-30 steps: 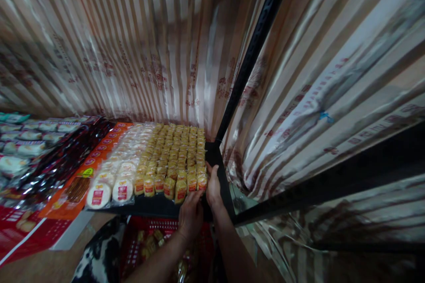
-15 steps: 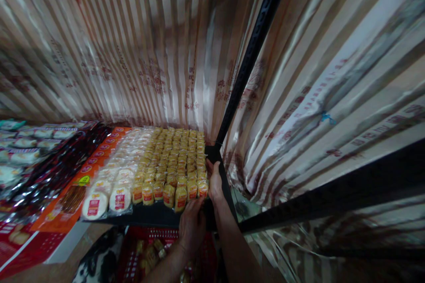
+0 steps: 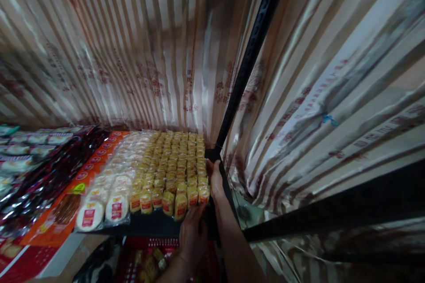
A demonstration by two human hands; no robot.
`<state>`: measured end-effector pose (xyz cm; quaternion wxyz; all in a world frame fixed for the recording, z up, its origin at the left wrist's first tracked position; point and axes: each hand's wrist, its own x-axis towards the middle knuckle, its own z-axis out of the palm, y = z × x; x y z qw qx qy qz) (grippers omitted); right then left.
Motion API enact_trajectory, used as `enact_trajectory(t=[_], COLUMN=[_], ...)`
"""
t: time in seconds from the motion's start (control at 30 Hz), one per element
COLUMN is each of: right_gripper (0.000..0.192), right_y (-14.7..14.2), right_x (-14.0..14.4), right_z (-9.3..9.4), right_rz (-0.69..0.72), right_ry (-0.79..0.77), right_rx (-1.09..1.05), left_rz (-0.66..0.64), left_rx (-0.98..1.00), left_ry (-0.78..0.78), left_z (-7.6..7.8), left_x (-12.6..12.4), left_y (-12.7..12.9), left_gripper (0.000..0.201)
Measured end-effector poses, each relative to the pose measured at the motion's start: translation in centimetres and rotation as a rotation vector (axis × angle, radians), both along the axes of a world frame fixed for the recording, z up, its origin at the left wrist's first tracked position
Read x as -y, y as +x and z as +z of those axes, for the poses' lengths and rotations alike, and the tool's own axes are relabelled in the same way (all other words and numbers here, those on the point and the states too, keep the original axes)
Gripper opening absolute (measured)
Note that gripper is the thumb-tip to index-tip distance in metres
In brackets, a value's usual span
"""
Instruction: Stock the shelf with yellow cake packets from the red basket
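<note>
Yellow snack packs (image 3: 172, 168) sat in rows on the dark shelf (image 3: 149, 226), front row at the shelf edge. Left hand (image 3: 193, 235) – fingers curled up vs. the front-right packs, touching; grip can't be told. Right hand (image 3: 215, 181) lay flat along the rows' right side, fingers extended, next to the black post (image 3: 249, 59). Striped curtain (image 3: 139, 53) close behind & right – little room. Round white packs (image 3: 102, 205) to the left.
</note>
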<state>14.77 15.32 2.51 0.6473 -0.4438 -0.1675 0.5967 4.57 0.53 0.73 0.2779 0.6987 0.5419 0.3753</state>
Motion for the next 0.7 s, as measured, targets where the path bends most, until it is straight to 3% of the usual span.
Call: enact_trajectory(t=[0.13, 0.33, 0.57, 0.7], right_gripper=[0.05, 0.057, 0.051, 0.058], right_y=[0.3, 0.3, 1.0, 0.9], right_x=[-0.6, -1.3, -3.1, -4.4], right_z=[0.1, 0.5, -0.2, -0.7], right_rz=[-0.046, 0.04, -0.063, 0.001], right_ry=[-0.064, -0.03, -0.067, 0.001], right_rx=[0.043, 0.005, 0.059, 0.081], left_rz=[-0.013, -0.003, -0.019, -0.001], left_rx=[-0.004, -0.029, -0.03, -0.056], left_ry=[0.027, 0.056, -0.005, -0.02], left_z=[-0.1, -0.3, 0.0, -0.3], left_x=[0.0, 0.1, 0.1, 0.2], left_y=[0.1, 0.2, 0.3, 0.4], left_gripper=[0.06, 0.059, 0.06, 0.059])
